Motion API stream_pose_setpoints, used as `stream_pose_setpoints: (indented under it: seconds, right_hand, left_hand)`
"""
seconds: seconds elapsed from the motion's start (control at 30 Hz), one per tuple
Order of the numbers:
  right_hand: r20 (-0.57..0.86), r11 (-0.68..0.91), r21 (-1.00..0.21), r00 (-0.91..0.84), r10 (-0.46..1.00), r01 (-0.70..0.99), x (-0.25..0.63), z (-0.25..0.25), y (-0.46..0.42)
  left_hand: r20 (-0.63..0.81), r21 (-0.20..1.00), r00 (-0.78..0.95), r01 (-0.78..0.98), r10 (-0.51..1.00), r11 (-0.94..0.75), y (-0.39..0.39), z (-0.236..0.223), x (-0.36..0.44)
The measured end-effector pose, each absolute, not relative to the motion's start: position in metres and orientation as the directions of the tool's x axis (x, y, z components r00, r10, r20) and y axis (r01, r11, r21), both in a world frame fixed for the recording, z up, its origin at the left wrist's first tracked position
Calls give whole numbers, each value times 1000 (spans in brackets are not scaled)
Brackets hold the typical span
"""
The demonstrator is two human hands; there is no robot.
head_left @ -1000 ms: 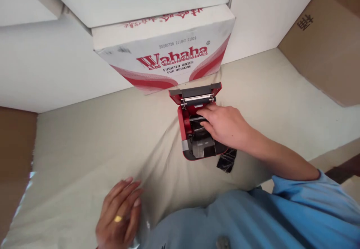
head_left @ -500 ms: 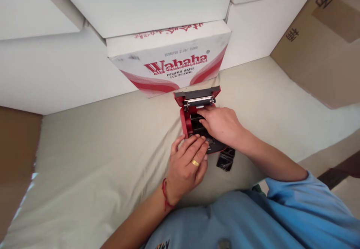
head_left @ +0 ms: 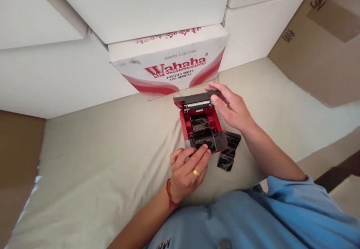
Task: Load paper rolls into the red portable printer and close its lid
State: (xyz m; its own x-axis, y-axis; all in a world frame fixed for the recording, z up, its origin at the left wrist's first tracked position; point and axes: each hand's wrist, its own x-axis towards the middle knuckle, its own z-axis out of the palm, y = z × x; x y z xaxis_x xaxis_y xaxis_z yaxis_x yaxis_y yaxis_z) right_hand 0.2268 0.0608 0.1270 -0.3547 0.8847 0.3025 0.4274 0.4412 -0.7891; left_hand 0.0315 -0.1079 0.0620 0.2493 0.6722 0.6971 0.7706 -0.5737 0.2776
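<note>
A small red and black label printer (head_left: 185,127) lies on the cloth with its lid (head_left: 194,98) raised, showing a roller inside. A shiny, creased black strip (head_left: 200,123) lies in its bay and runs over the front edge. My left hand (head_left: 189,168) is at that front edge, its fingertips pressing the strip against the printer; its thumb is hidden. My right hand (head_left: 232,108) grips the lid's right corner, thumb in front and fingers behind. Another piece of creased black strip (head_left: 230,151) lies beside the printer's right front corner.
A Wahaha water carton (head_left: 171,67) stands behind the printer, against stacked white boxes (head_left: 146,5). Brown cardboard boxes stand at the right (head_left: 323,54) and left (head_left: 19,166). Pale wrinkled cloth (head_left: 98,159) covers the work surface.
My right hand has left the printer's bay and moved up to the lid, which now tilts slightly more forward. My left hand has slid down toward the front edge, uncovering the black strip.
</note>
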Motion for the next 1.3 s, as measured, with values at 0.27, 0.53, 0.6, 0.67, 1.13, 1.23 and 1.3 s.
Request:
stream_pose_setpoints:
  seconds: [0.27,0.53,0.6,0.67,1.13,1.23,1.3]
  right_hand:
    - [407,628,-683,-520,751,373,253,111,5]
    - [289,590,-651,-563,774,477,254,95,-26]
    - [275,586,-632,-559,782,508,250,98,-29]
    - [247,575,-617,-562,789,537,249,102,-30]
    - [272,612,-537,-567,777,581,250,87,-38]
    - [379,664,-538,-555,740,519,255,77,-47]
    - [472,708,-532,-531,704,465,260,71,-55]
  left_hand:
    - [728,258,268,746,631,-614,-110,63,33]
    - [718,309,289,682,633,-663,-109,62,31]
    - [745,325,268,654,611,-683,-108,61,23]
    - [739,398,194,648,645,-650,-104,60,13]
    - [404,788,-24,516,914,-335,-82,64,-7]
    - [362,882,-92,357,928,-309,-77,55,-7]
    - [346,897,-98,327,933,-298,-72,48,-8]
